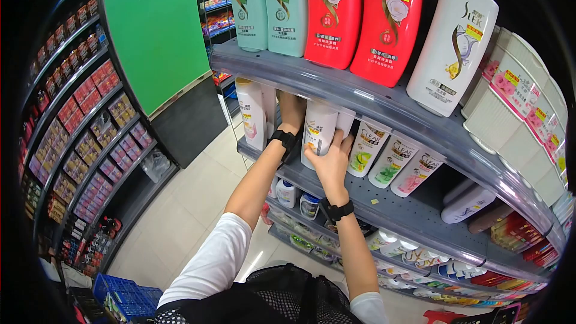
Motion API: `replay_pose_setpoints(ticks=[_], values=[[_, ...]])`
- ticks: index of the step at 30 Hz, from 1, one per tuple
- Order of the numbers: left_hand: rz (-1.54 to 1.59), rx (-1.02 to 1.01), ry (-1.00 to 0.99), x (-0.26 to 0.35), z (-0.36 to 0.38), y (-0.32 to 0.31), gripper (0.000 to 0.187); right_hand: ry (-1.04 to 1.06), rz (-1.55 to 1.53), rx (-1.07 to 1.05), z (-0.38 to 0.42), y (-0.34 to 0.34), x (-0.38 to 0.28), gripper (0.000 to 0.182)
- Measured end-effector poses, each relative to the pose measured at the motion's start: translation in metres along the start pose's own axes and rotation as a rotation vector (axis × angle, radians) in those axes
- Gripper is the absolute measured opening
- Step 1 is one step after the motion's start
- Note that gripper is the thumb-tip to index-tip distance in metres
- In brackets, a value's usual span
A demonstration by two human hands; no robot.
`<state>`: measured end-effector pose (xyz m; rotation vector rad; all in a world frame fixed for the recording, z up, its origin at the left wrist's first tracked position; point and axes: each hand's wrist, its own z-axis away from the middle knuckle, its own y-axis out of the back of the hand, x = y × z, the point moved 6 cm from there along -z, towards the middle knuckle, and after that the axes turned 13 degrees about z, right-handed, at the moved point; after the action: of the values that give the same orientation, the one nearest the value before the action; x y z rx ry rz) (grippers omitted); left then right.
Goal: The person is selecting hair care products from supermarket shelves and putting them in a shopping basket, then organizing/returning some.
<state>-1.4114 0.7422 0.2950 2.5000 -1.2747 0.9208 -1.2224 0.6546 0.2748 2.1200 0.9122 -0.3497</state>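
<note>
My right hand (331, 157) grips a white shampoo bottle (318, 121) on the second shelf, thumb across its front and fingers round its right side. My left hand (291, 113) reaches deep into the same shelf, just left of that bottle; its fingers are lost in the shadow at the back. A white and pink Pantene bottle (252, 121) stands upright left of my left wrist. To the right of my right hand, a Clear bottle with a yellow-green label (364, 150) leads a short row with a green-labelled one (391, 161) and a pink-labelled one (418, 174).
Above, the top shelf edge (360, 93) carries mint, red and white Slek bottles (459, 42). White baskets (510, 93) hang at the right. Lower shelves hold more bottles. Across the tiled aisle (207, 189) stand another stocked shelf (90, 126) and a blue crate (126, 297).
</note>
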Motion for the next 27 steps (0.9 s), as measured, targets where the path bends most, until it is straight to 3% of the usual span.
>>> replay_pose_setpoints(ticks=[1, 3, 4, 10, 11, 13, 19, 26, 27], values=[[-0.005, 0.003, 0.001, 0.002, 0.002, 0.000, 0.029, -0.018, -0.036, -0.018, 0.001, 0.001, -0.001, 0.069], [-0.172, 0.099, -0.224, 0.014, 0.006, -0.001, 0.035, -0.010, -0.019, -0.002, 0.001, 0.002, -0.003, 0.070], [-0.164, 0.039, -0.200, 0.009, 0.003, -0.001, 0.042, -0.008, -0.020, 0.002, 0.002, 0.002, -0.003, 0.070], [-0.424, -0.038, -0.322, 0.017, 0.008, -0.003, 0.046, 0.002, -0.015, 0.008, 0.001, 0.000, -0.001, 0.071], [-0.424, -0.038, -0.322, 0.019, 0.006, -0.001, 0.046, 0.003, -0.014, 0.016, 0.001, 0.000, 0.000, 0.071], [-0.250, -0.134, -0.094, 0.015, -0.001, 0.001, 0.052, -0.002, -0.021, 0.003, 0.001, 0.001, -0.002, 0.072], [-0.301, -0.142, -0.076, 0.047, 0.016, 0.007, 0.066, -0.009, -0.021, -0.021, 0.001, 0.000, 0.000, 0.073], [-0.262, -0.118, -0.088, 0.110, 0.047, 0.032, 0.057, 0.020, -0.002, -0.002, -0.001, -0.002, 0.000, 0.075], [-0.209, -0.241, -0.066, 0.126, 0.056, 0.037, 0.057, 0.021, 0.000, 0.000, -0.001, -0.002, 0.001, 0.075]])
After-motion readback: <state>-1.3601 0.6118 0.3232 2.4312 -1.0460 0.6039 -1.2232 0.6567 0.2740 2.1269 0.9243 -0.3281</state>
